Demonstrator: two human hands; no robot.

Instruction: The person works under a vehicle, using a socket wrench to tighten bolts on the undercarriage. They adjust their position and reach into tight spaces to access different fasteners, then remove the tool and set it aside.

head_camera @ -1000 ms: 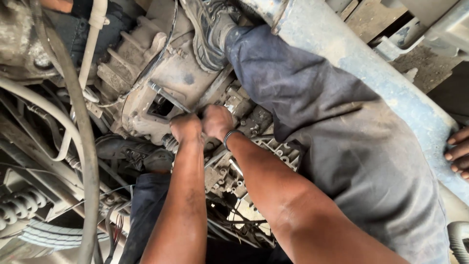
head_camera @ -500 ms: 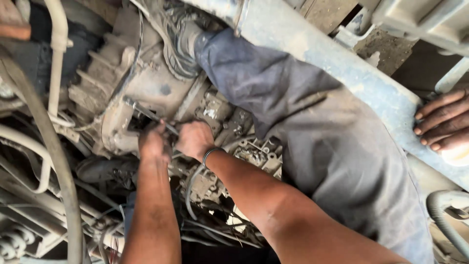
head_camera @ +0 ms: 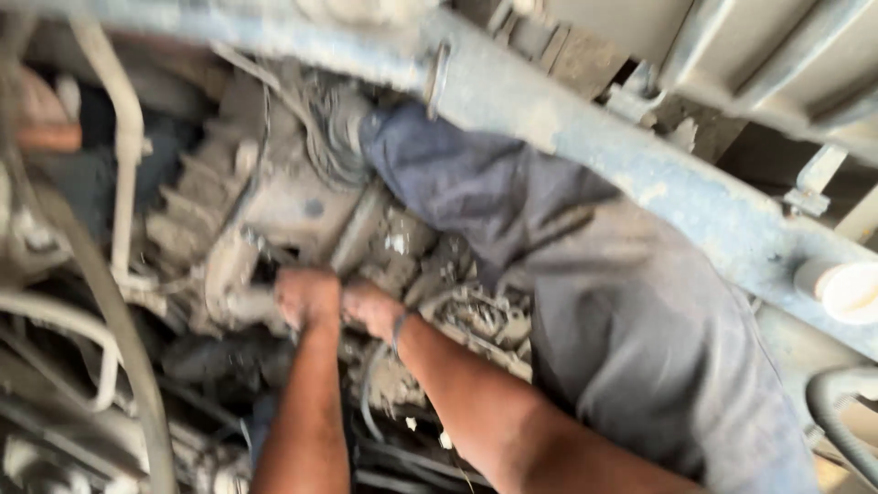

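Both my bare forearms reach up into a grimy grey engine housing (head_camera: 302, 206) caked with dirt. My left hand (head_camera: 307, 297) is curled tight against the housing, fingers closed around a pale stubby metal piece (head_camera: 245, 302) that sticks out to its left. Motion blur hides what the piece is. My right hand (head_camera: 373, 308) presses in right beside the left, fingers bent onto the dirty casting. A dark band (head_camera: 399, 327) circles its wrist. Whether the right hand grips anything is hidden.
A grey-blue trouser leg (head_camera: 585, 302) lies across the right of the engine under a worn blue frame rail (head_camera: 640, 165). Pale hoses (head_camera: 119, 174) and dark cables (head_camera: 137, 384) hang at the left. A white round cap (head_camera: 846, 288) sits at the right edge.
The view has swung and blurred. My two hands stay together on the housing, now lower and further left on it. Another person's hand at the right edge has gone from view.
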